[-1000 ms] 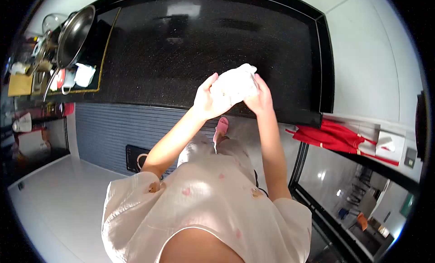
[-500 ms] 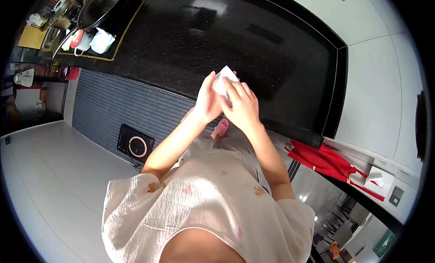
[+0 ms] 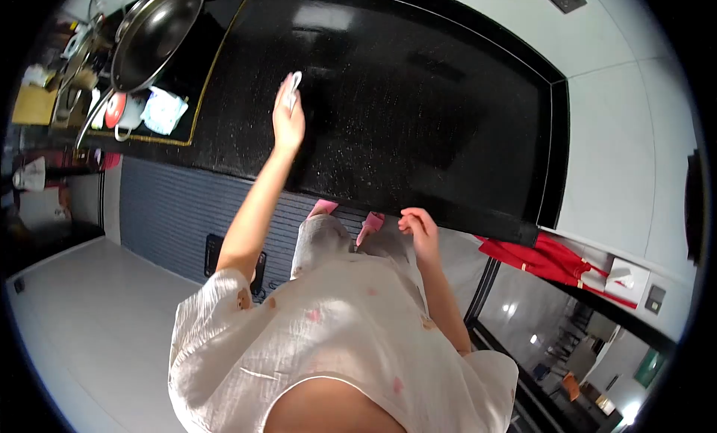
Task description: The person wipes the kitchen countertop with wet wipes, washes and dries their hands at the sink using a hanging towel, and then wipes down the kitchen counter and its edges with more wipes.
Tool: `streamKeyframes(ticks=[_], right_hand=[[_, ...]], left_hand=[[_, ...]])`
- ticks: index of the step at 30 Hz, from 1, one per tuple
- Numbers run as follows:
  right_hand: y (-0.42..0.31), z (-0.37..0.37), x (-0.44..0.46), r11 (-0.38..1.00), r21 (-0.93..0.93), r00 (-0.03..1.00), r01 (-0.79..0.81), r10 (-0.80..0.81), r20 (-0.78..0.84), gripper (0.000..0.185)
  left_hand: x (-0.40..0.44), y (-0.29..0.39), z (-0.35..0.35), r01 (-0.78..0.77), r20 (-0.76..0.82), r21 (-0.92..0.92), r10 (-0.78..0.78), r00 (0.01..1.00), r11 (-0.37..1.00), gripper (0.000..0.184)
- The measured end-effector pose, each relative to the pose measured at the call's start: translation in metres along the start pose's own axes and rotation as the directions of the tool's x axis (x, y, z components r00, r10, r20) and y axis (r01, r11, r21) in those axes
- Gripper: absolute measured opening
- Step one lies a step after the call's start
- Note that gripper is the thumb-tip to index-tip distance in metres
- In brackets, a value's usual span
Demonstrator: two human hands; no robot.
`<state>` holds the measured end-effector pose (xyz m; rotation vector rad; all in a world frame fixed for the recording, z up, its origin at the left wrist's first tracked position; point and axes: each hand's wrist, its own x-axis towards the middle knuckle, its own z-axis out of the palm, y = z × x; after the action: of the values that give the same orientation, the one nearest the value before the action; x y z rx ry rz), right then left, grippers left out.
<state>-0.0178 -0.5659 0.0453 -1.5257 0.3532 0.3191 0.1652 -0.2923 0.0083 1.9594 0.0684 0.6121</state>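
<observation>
My left hand (image 3: 288, 123) is over the black countertop (image 3: 388, 112), left of its middle, closed on a folded white tissue (image 3: 296, 81). Only the tissue's edge shows past the fingers; the rest is hidden by the hand. At the counter's front edge is my right hand (image 3: 421, 230), with fingers loosely bent, a little apart and nothing in them.
A wok (image 3: 155, 37), a lidded red-and-white pot (image 3: 128, 118) and a pale blue-white packet (image 3: 163, 110) stand at the left. Red cloth (image 3: 538, 257) hangs at the right near a white tissue box (image 3: 627, 279). A dark ribbed mat (image 3: 172, 187) lies below the counter.
My hands have parted. The left has moved left and farther over the counter with the tissue; the right has let go of it and drawn back to the counter's front edge.
</observation>
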Motion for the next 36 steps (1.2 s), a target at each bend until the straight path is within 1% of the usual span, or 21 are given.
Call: streamKeyframes(ticks=[2,4,8,10,12,14,17,18,19,20,22,24,26,27,28,29,30,31,32,34,36], right_hand=[[0.005,0.014,-0.002,0.999,0.048,0.998,-0.006,0.008,-0.06,0.014],[0.009,0.024,-0.004,0.996,0.085,0.995,0.025,-0.017,-0.094,0.013],[0.007,0.038,-0.011,0.99,0.138,0.974,-0.031,0.061,-0.216,0.013],[0.008,0.041,-0.009,0.983,0.168,0.958,-0.071,0.114,-0.264,0.014],[0.018,0.039,-0.01,0.972,0.212,0.951,-0.099,0.155,-0.266,0.015],[0.021,0.033,-0.011,0.968,0.212,0.946,-0.132,0.187,-0.263,0.016],[0.022,0.016,-0.008,0.968,0.196,0.937,-0.158,0.21,-0.281,0.016],[0.023,0.008,-0.009,0.968,0.185,0.931,-0.17,0.22,-0.292,0.016],[0.026,-0.002,-0.009,0.968,0.169,0.927,-0.184,0.228,-0.298,0.016],[0.027,-0.01,-0.01,0.966,0.173,0.92,-0.19,0.237,-0.312,0.016],[0.026,-0.026,-0.007,0.965,0.181,0.908,-0.189,0.242,-0.341,0.016],[0.027,-0.045,-0.008,0.97,0.134,0.909,-0.201,0.236,-0.343,0.016],[0.031,-0.061,-0.006,0.971,0.091,0.909,-0.221,0.239,-0.341,0.016],[0.032,-0.071,-0.006,0.969,0.068,0.908,-0.239,0.248,-0.337,0.016],[0.032,-0.079,-0.006,0.963,0.048,0.905,-0.264,0.264,-0.334,0.015],[0.03,-0.086,-0.004,0.961,0.051,0.909,-0.272,0.274,-0.312,0.015],[0.026,-0.092,-0.003,0.961,0.05,0.916,-0.273,0.275,-0.292,0.015],[0.022,-0.096,0.001,0.962,0.052,0.923,-0.268,0.272,-0.271,0.015],[0.019,-0.101,0.007,0.965,0.056,0.932,-0.255,0.261,-0.252,0.015],[0.014,-0.112,0.013,0.965,0.048,0.937,-0.259,0.263,-0.229,0.015],[0.01,-0.12,0.016,0.963,0.05,0.936,-0.266,0.27,-0.227,0.016]], left_hand=[[0.03,-0.031,0.016,-0.262,0.334,0.591,0.064,0.94,0.763,0.045],[0.021,-0.056,0.045,-0.428,0.556,0.695,-0.054,0.829,0.578,0.054],[-0.011,-0.037,0.089,-0.549,0.714,0.548,-0.012,0.7,0.632,0.05],[-0.032,0.017,0.088,-0.581,0.879,0.34,-0.03,0.476,0.74,0.045],[-0.065,0.061,0.086,-0.675,0.993,0.111,-0.066,0.093,0.73,0.04],[-0.134,0.018,0.054,-0.69,0.739,-0.305,0.62,0.263,0.656,0.039],[-0.037,0.041,0.04,-0.546,0.998,0.055,-0.038,0.044,0.836,0.04],[-0.017,0.027,0.038,-0.766,0.912,0.378,-0.067,0.404,0.52,0.041],[0.02,0.003,0.039,-0.603,0.807,0.497,-0.076,0.586,0.624,0.044],[0.04,-0.056,0.047,-0.59,0.642,0.677,0.039,0.766,0.44,0.049],[0.112,-0.101,0.068,-0.301,0.441,0.785,-0.148,0.885,0.541,0.051],[0.162,-0.118,0.102,-0.215,0.358,0.823,-0.186,0.915,0.525,0.051],[0.183,-0.095,0.148,-0.136,0.352,0.776,-0.244,0.904,0.616,0.047],[0.164,-0.079,0.17,-0.349,0.432,0.732,-0.003,0.902,0.585,0.043],[0.132,-0.056,0.187,-0.547,0.507,0.673,0.227,0.831,0.498,0.039],[0.097,-0.021,0.193,-0.594,0.637,0.446,0.229,0.736,0.669,0.04],[0.054,0.015,0.188,-0.712,0.746,0.344,0.283,0.603,0.613,0.04],[0.002,0.034,0.176,-0.686,0.759,0.159,0.356,0.545,0.71,0.04],[-0.036,0.065,0.174,-0.679,0.952,0.228,-0.013,0.306,0.697,0.032],[-0.087,0.04,0.124,-0.582,0.821,-0.222,0.472,0.32,0.782,0.033],[-0.003,0.085,0.126,-0.668,0.949,0.31,-0.173,0.265,0.676,0.038]])
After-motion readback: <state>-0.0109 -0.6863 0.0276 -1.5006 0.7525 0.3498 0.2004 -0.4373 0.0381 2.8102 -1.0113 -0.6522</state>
